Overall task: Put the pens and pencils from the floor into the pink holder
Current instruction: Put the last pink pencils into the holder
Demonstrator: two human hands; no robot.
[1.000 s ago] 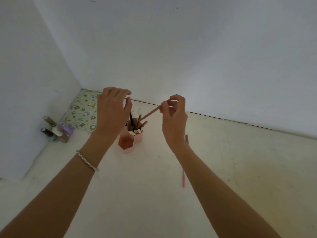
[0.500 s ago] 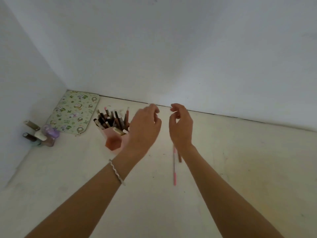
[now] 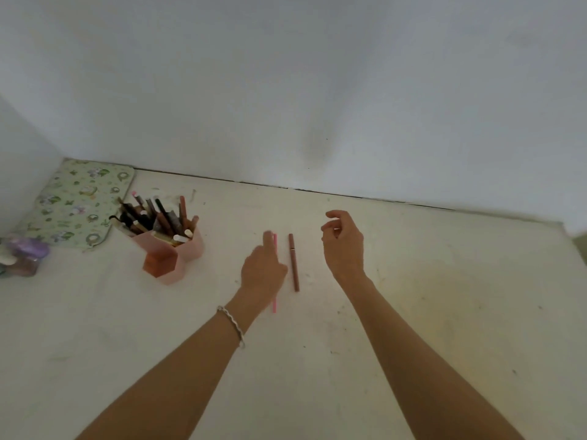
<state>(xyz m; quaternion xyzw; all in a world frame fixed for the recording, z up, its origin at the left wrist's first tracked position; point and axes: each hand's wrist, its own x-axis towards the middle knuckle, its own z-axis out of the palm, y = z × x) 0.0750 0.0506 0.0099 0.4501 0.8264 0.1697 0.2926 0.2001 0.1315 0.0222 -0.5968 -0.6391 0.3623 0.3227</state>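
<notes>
The pink holder [image 3: 192, 249] stands on the pale floor at the left, packed with several pens and pencils. Two items lie on the floor side by side: a thin pink pen [image 3: 274, 304] and a brown pen [image 3: 293, 265] to its right. My left hand [image 3: 263, 271] is low over the pink pen with fingers stretched forward along it, hiding its middle. It is too blurred to tell whether the fingers touch the pen. My right hand [image 3: 344, 246] hovers right of the brown pen, fingers loosely curled and holding nothing.
A green floral mat [image 3: 79, 201] lies in the corner behind the holder. Small bottles [image 3: 25, 255] stand at the far left by the side wall. The white back wall meets the floor just beyond the pens.
My right hand let the brown pencil go into the holder and drew back to the right. My left hand left the holder and came down over the pink pen. The view shifted right.
</notes>
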